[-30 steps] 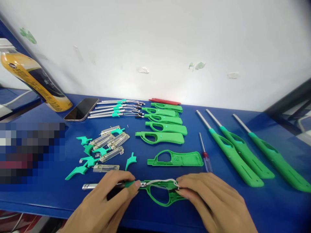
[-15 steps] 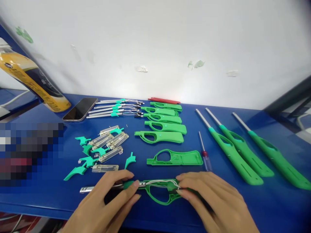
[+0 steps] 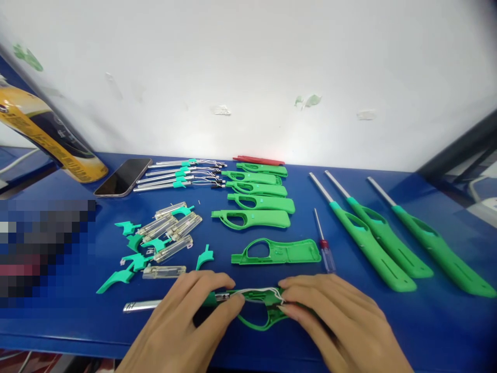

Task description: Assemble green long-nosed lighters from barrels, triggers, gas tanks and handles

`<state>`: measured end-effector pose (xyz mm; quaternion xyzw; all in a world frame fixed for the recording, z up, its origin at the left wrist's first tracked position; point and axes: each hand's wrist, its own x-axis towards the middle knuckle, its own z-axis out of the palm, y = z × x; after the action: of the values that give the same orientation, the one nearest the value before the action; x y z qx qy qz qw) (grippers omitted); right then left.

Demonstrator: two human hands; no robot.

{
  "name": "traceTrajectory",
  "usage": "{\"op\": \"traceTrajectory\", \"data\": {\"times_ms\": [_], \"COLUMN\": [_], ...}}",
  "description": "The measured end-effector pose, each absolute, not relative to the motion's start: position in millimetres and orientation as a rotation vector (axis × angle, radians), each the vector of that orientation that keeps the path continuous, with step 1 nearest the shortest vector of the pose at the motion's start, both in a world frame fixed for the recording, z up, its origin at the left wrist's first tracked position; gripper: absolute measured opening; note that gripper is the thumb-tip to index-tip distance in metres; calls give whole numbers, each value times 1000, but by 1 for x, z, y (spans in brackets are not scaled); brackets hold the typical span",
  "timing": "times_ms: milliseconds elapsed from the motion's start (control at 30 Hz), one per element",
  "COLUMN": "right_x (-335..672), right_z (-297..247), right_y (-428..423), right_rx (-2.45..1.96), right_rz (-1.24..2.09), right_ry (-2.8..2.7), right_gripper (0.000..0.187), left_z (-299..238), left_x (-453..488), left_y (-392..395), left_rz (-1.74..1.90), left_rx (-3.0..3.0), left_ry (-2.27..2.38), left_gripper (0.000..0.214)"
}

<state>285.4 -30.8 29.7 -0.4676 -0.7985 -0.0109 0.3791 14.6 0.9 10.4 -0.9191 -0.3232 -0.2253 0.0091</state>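
A green lighter half-shell (image 3: 259, 326) lies near the table's front edge, with a metal lighter tube (image 3: 142, 306) sticking out to its left. White wires (image 3: 252, 291) run along the shell's upper side. My left hand (image 3: 186, 316) is closed on the shell's narrow end, thumb and fingers pressing by the wires. My right hand (image 3: 330, 316) grips the wider handle end, its fingertips at the wire ends; the palm hides the rest of the handle. Just beyond both hands rests another open green half-shell (image 3: 298, 252), inner side up.
Clear fuel tanks (image 3: 171, 248) and teal triggers (image 3: 116, 280) are scattered at left. Tubes with wires (image 3: 166, 181) and several green shells (image 3: 267, 218) lie farther back. A screwdriver (image 3: 326, 254) and three assembled lighters (image 3: 380, 259) are at right. A phone (image 3: 124, 177) and bottle (image 3: 58, 140) stand back left.
My left hand has slid right along the shell, its thumb and fingers now over the wires. My right hand stays at the handle end. The view has shifted slightly.
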Motion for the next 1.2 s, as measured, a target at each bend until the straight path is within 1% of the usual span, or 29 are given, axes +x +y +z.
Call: {"op": "traceTrajectory", "data": {"times_ms": [100, 267, 367, 500, 667, 800, 967, 1200], "right_x": [285, 287, 288, 289, 288, 287, 288, 290], "right_z": [29, 29, 28, 26, 26, 26, 26, 25], "right_y": [-31, -31, -31, -33, -34, -34, -34, -35], "right_rx": [-1194, -1198, -1197, -1195, -1215, -1215, -1223, -1221], "right_rz": [-37, -50, -48, -39, -20, -19, -8, -9], "right_ry": [-2053, -2081, -2076, -2064, -2052, -2056, -2059, -2048], "right_gripper": [32, 34, 33, 31, 31, 31, 31, 30], "left_z": [16, 22, 20, 17, 12, 11, 15, 17], "left_x": [20, 26, 28, 26, 20, 21, 31, 39], "left_y": [7, 6, 0, -5, -2, 0, -1, 1], "left_rz": [-700, -697, -742, -646, -628, -588, -680, -765], "left_rx": [-2901, -2925, -2871, -2829, -2854, -2828, -2744, -2749], "left_ry": [-987, -900, -939, -925, -870, -810, -800, -792], "left_gripper": [39, 33, 37, 42, 36, 37, 38, 34]}}
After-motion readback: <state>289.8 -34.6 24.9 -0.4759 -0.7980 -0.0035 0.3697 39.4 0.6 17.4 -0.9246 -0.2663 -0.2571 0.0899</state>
